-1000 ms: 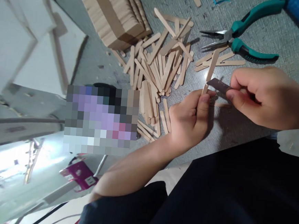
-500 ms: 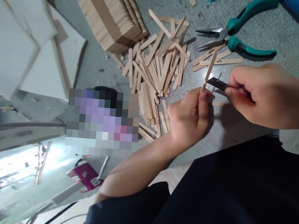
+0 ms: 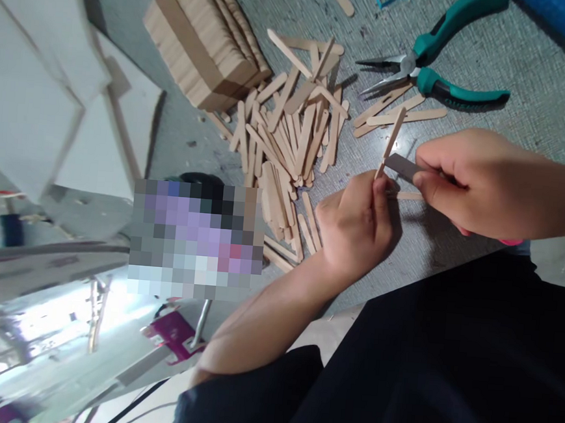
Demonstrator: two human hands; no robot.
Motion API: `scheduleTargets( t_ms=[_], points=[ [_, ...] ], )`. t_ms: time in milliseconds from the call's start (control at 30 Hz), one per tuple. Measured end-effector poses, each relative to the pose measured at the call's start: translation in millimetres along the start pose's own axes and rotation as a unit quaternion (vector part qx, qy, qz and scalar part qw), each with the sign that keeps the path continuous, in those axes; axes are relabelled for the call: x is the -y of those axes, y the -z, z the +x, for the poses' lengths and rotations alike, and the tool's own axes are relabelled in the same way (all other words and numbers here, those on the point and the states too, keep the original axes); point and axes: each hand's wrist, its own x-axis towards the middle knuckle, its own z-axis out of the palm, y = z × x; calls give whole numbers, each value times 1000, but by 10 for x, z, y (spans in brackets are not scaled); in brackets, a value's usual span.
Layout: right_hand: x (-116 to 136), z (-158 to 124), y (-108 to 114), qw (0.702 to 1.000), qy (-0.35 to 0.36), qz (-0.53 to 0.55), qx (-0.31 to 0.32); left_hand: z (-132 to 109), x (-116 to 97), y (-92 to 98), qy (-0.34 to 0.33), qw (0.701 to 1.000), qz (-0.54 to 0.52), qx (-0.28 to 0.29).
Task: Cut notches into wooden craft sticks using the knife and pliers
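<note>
The left hand (image 3: pixel 357 227) has its grip closed on the lower end of a wooden stick (image 3: pixel 392 137), held upright above the counter (image 3: pixel 541 95). The right hand (image 3: pixel 465 183) pinches a dark blade (image 3: pixel 401 167) that touches the stick just above the left fingertips (image 3: pixel 380 183). I think a slip there may cut them. Behind lie a loose pile of sticks (image 3: pixel 288 134), pliers (image 3: pixel 431 60) and a banded bundle (image 3: pixel 203 36), none of them between the hands.

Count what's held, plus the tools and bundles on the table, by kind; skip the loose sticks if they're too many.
Wooden stick, in the left hand grip: 1
Dark flat tool, in the right hand grip: 1
Teal-handled pliers: 1
Banded stick bundle: 1
Total: 4; the loose sticks overlap, not countable.
</note>
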Motion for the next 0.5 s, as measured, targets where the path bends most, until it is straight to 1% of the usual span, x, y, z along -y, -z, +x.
scheduleTargets(
  t_ms=[100,200,300,400,500],
  points=[
    [50,11,13,999,-20,36,35,-3,0,-5,12,1000,-2,2],
    [141,4,65,992,-58,83,71,16,6,-1,14,999,-46,8],
    [255,-20,135,984,-100,111,92,36,7,3,38,995,-93,-2],
    [341,-50,177,975,-125,143,114,39,1,5,66,990,-124,6],
    [382,-67,182,967,-146,171,118,30,2,-2,77,987,-138,-1]
  ],
)
